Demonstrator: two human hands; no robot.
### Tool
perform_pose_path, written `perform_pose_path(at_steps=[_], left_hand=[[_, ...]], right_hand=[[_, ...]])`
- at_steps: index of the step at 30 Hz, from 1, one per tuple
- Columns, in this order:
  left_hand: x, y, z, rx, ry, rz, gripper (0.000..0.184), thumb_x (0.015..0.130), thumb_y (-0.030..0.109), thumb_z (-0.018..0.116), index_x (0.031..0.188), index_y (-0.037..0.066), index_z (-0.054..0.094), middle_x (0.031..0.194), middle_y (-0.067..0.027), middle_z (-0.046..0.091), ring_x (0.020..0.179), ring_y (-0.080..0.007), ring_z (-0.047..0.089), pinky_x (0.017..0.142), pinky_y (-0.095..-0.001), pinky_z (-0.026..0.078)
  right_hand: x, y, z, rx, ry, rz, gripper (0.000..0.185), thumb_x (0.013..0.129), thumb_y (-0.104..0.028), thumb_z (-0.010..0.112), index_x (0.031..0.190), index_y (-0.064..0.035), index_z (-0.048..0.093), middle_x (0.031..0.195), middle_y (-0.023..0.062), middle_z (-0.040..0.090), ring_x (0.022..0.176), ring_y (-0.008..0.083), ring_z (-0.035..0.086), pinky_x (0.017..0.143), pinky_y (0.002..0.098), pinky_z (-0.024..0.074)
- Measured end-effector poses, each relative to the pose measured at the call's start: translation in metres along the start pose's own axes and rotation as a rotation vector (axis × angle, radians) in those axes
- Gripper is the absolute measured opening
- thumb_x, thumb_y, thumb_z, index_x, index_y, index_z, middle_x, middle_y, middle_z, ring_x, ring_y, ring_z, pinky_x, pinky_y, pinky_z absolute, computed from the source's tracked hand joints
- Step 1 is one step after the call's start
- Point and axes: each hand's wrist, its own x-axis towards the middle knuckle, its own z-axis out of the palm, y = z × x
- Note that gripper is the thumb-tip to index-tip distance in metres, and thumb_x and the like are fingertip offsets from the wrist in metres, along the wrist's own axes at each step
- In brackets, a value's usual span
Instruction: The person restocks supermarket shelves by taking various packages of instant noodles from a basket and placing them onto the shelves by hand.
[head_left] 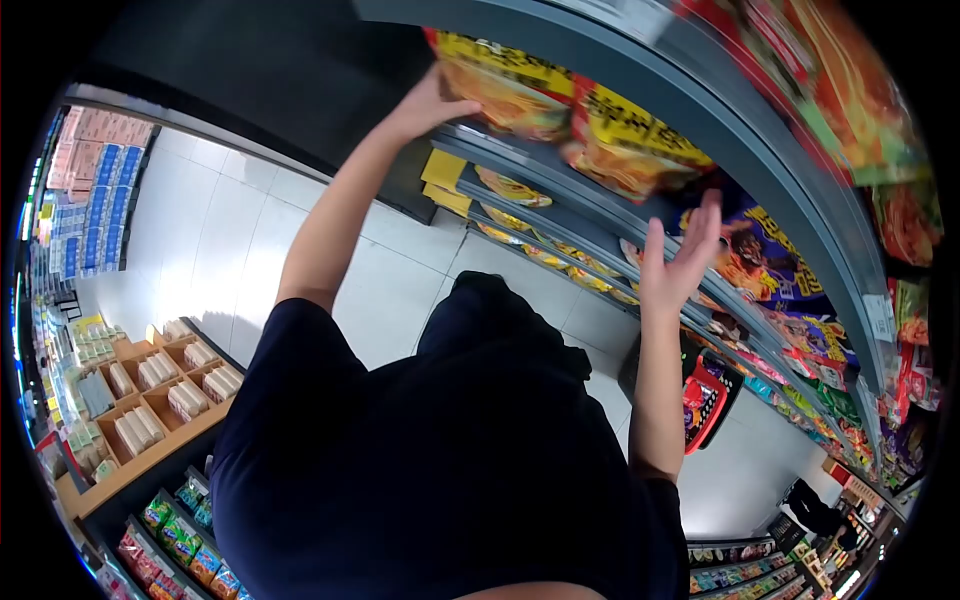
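In the head view, the left hand is touching the lower left edge of the left yellow packet, which is sitting at the front of a shelf; its fingers are partly hiding, so whether that grip is grasping cannot be told. The right hand is holding nothing, its fingers standing apart just below the right yellow packet, near a purple packet. If the left hand is pinching only a slick edge, the packet could be slipping off towards the floor; a sideways push could be tipping its neighbour. Both yellow packets are showing bold black Chinese characters, blurring too much for sure reading. The purple one is carrying yellow lettering, and a shelf label is staying illegible.
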Motion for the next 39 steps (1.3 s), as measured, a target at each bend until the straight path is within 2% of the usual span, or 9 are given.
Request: perform_pose_path(at_steps=[2, 6, 22, 26, 29, 33, 36, 38, 39], left_hand=[[0.000, 0.003, -0.004, -0.175, -0.062, 0.028, 0.088, 0.077, 0.025, 0.081, 0.142, 0.000, 0.027, 0.136, -0.0168, 0.050, 0.129, -0.0246, 0.047, 0.108, -0.0364, 0.038], [0.006, -0.012, -0.006, -0.226, -0.072, -0.005, 0.071, 0.082, 0.017, 0.076, 0.138, 0.002, 0.035, 0.131, -0.0158, 0.055, 0.122, -0.0242, 0.054, 0.105, -0.0368, 0.042], [0.018, -0.058, -0.010, -0.299, -0.109, 0.061, 0.059, 0.086, 0.008, 0.071, 0.135, 0.001, 0.038, 0.129, -0.0151, 0.054, 0.122, -0.0227, 0.053, 0.103, -0.0342, 0.042], [0.002, -0.060, -0.016, -0.367, 0.015, 0.045, 0.064, 0.089, 0.012, 0.067, 0.141, 0.001, 0.032, 0.132, -0.0166, 0.050, 0.126, -0.0244, 0.049, 0.107, -0.0365, 0.039], [-0.020, -0.054, -0.013, -0.480, 0.165, 0.000, 0.054, 0.097, 0.029, 0.058, 0.140, 0.004, 0.038, 0.132, -0.0141, 0.051, 0.124, -0.0257, 0.051, 0.106, -0.0373, 0.041], [-0.074, -0.145, -0.004, -0.498, 0.372, -0.422, 0.037, 0.099, 0.037, 0.053, 0.118, 0.006, 0.055, 0.100, -0.0066, 0.063, 0.088, -0.0150, 0.061, 0.075, -0.0295, 0.050], [-0.133, -0.210, 0.018, -0.216, 0.006, -0.437, 0.021, 0.097, 0.031, 0.054, 0.102, 0.010, 0.057, 0.079, -0.0025, 0.059, 0.068, -0.0105, 0.055, 0.053, -0.0251, 0.044], [-0.170, -0.207, 0.048, -0.167, -0.232, -0.757, 0.026, 0.088, 0.025, 0.061, 0.111, 0.013, 0.056, 0.091, -0.0048, 0.061, 0.073, -0.0170, 0.061, 0.059, -0.0300, 0.048], [-0.187, -0.293, 0.041, -0.024, -0.733, -0.397, 0.036, 0.082, 0.021, 0.063, 0.116, 0.015, 0.055, 0.096, -0.0049, 0.061, 0.079, -0.0203, 0.063, 0.062, -0.0355, 0.050]], right_hand=[[0.017, -0.001, 0.023, -0.071, 0.051, 0.014, 0.093, 0.078, -0.010, 0.078, 0.147, 0.0058, 0.017, 0.152, 0.0218, 0.023, 0.142, 0.0302, 0.023, 0.117, 0.0397, 0.0211], [0.028, 0.020, 0.047, -0.175, 0.080, 0.180, 0.108, 0.070, -0.018, 0.086, 0.147, 0.0087, 0.014, 0.146, 0.0239, 0.029, 0.135, 0.0312, 0.032, 0.114, 0.0366, 0.0253], [0.012, 0.008, 0.080, -0.442, 0.289, 0.242, 0.108, 0.070, -0.033, 0.084, 0.144, 0.0087, 0.018, 0.141, 0.0304, 0.034, 0.122, 0.0443, 0.040, 0.105, 0.0471, 0.0330], [-0.018, -0.003, 0.065, -0.342, 0.247, 0.244, 0.094, 0.078, -0.030, 0.080, 0.144, 0.0047, 0.023, 0.150, 0.0276, 0.023, 0.139, 0.0399, 0.027, 0.113, 0.0438, 0.0276], [-0.071, -0.008, 0.033, -0.351, 0.181, 0.134, 0.071, 0.085, -0.016, 0.071, 0.140, 0.0034, 0.032, 0.148, 0.0238, 0.030, 0.134, 0.0400, 0.035, 0.109, 0.0420, 0.0336], [-0.199, 0.024, 0.000, -0.403, 0.192, 0.526, 0.057, 0.084, -0.008, 0.066, 0.135, -0.0012, 0.041, 0.139, 0.0225, 0.041, 0.128, 0.0398, 0.042, 0.107, 0.0398, 0.0375], [-0.328, 0.061, -0.027, -0.376, 0.114, 1.015, 0.048, 0.084, -0.015, 0.065, 0.127, 0.0003, 0.049, 0.124, 0.0212, 0.053, 0.115, 0.0380, 0.053, 0.099, 0.0405, 0.0449], [-0.398, 0.067, -0.043, -0.393, 0.058, 1.215, 0.046, 0.084, -0.019, 0.064, 0.124, 0.0015, 0.053, 0.120, 0.0201, 0.058, 0.108, 0.0350, 0.060, 0.093, 0.0395, 0.0495], [-0.422, 0.064, -0.051, -0.390, 0.040, 1.308, 0.046, 0.084, -0.019, 0.065, 0.123, 0.0024, 0.055, 0.121, 0.0201, 0.060, 0.106, 0.0329, 0.063, 0.090, 0.0380, 0.0518]])
